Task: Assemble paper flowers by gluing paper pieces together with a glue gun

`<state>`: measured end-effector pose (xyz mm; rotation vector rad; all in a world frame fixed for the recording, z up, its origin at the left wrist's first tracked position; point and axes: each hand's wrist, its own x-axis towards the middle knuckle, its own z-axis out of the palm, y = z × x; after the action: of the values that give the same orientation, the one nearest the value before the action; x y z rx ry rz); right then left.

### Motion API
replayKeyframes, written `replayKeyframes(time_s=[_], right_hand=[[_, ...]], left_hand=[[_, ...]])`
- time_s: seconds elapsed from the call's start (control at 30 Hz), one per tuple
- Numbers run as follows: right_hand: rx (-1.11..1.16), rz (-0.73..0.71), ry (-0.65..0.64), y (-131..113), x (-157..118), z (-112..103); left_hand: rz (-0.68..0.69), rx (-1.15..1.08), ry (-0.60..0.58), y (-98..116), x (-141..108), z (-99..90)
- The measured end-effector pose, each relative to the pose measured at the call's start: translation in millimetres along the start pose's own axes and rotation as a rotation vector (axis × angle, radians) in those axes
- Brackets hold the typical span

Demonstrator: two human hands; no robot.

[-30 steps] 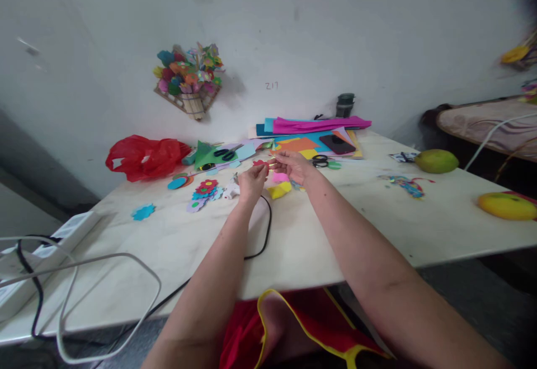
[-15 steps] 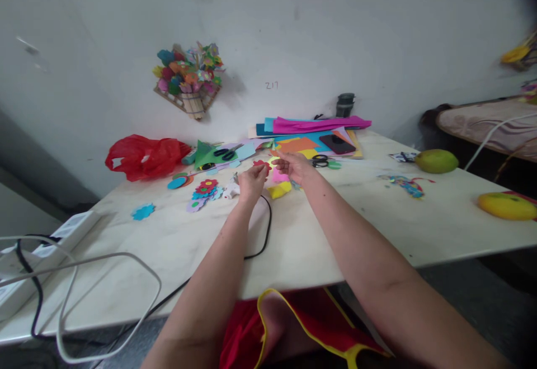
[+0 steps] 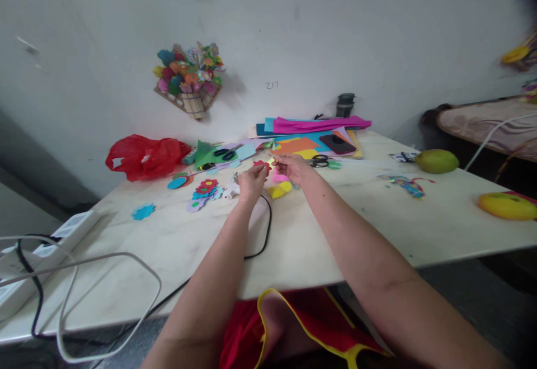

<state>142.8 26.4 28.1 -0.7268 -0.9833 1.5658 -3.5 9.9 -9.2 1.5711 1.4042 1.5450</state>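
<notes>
My left hand (image 3: pixel 252 183) is closed at the middle of the table, its fingertips pinching the edge of a red paper flower (image 3: pixel 260 164). Just to the right, my right hand (image 3: pixel 292 169) has its fingers drawn together in a pinch. Whatever lies between those fingertips is too small to make out. A white tool (image 3: pixel 231 190), partly hidden by my left hand, lies beside it, and a black cord (image 3: pixel 269 223) curves over the table nearby. Yellow paper (image 3: pixel 280 190) and pink paper (image 3: pixel 280 175) lie below my right hand.
Layered paper flowers (image 3: pixel 205 190) and a blue flower (image 3: pixel 143 211) lie left. Black-handled scissors (image 3: pixel 227 154) and a second pair (image 3: pixel 320 161) rest farther back. A phone (image 3: pixel 338 144) sits on coloured sheets. A power strip (image 3: pixel 67 240) with cables occupies the left edge; a green mango (image 3: pixel 437 161) is right.
The fingers of my right hand have closed from a looser, spread pose into a pinch. My left hand stays almost still with the red paper flower.
</notes>
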Motion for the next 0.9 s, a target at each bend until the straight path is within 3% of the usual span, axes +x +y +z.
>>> replayKeyframes(time_s=[0.27, 0.53, 0.9], right_hand=[[-0.047, -0.06, 0.027, 2, 2, 0], [-0.173, -0.113, 0.115, 1, 0, 6], [-0.339, -0.158, 0.187, 1, -1, 6]], left_hand=[[-0.025, -0.041, 0.013, 10, -4, -2.9], [-0.125, -0.298, 0.0, 22, -8, -5.6], [-0.168, -0.362, 0.058, 19, -5, -6.9]])
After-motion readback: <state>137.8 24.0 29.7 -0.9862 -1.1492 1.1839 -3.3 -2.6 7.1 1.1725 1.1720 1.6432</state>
